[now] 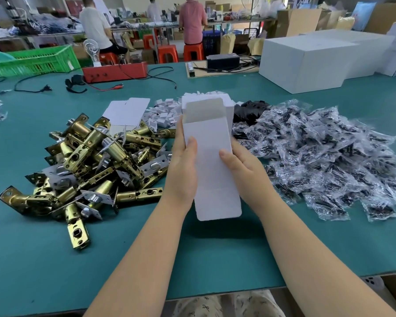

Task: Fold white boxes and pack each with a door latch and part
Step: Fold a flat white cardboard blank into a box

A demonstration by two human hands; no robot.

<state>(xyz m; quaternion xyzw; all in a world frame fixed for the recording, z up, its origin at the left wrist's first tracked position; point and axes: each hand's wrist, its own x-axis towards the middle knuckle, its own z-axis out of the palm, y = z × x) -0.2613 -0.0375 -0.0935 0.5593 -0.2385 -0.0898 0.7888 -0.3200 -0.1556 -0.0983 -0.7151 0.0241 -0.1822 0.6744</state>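
Folding step in hand, judged: flat white cardboard box blank (212,161) held above the green table mat (146,259), top flap open, not yet squared up. Left hand (183,165) and right hand (242,167) clamped on opposite long edges, thumbs on the face. Next: press sides inward, tuck flaps. Heap of brass door latches (89,165) left of blank; bagged black parts (329,156) right, both apart from it.

Bright, even light; soft shadows, edges bowed, background slightly blurred.
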